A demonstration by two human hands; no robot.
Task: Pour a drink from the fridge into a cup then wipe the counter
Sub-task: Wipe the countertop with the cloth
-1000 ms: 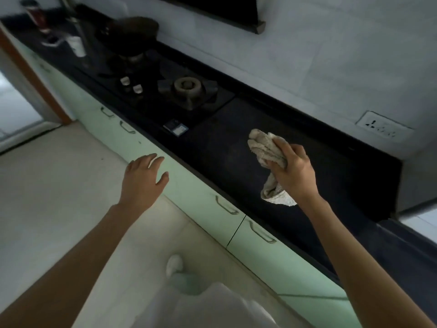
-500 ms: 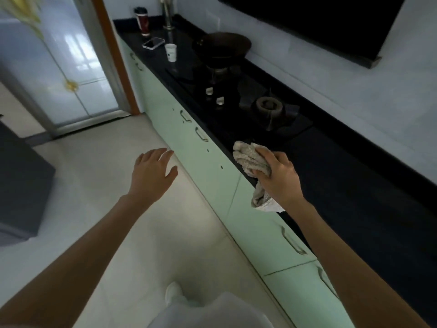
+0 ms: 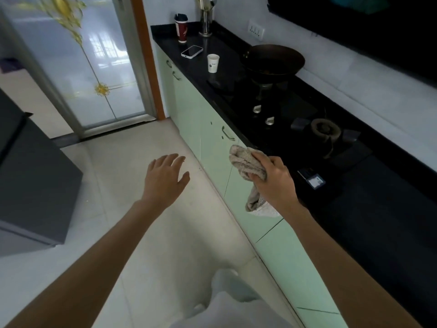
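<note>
My right hand (image 3: 274, 181) grips a crumpled beige cloth (image 3: 246, 164) in the air beside the front edge of the black counter (image 3: 369, 209), level with the green cabinet doors. Part of the cloth hangs below my fist. My left hand (image 3: 165, 178) hovers over the floor with relaxed fingers, holding nothing. A small white paper cup (image 3: 213, 63) stands upright far along the counter, to the left of the stove. A red cup with a dark lid (image 3: 182, 28) stands near the counter's far end.
A dark wok (image 3: 274, 59) sits on the far burner of the gas stove (image 3: 295, 119). A phone (image 3: 192, 51) lies flat by the white cup. A metal utensil holder (image 3: 206, 22) stands at the back. A grey cabinet (image 3: 30, 176) is at left, a glass door (image 3: 78, 62) ahead.
The view has swung left along the counter, bringing the cups and glass door closer. My right hand carried the cloth off the counter top to its front edge. My left hand stays open.
</note>
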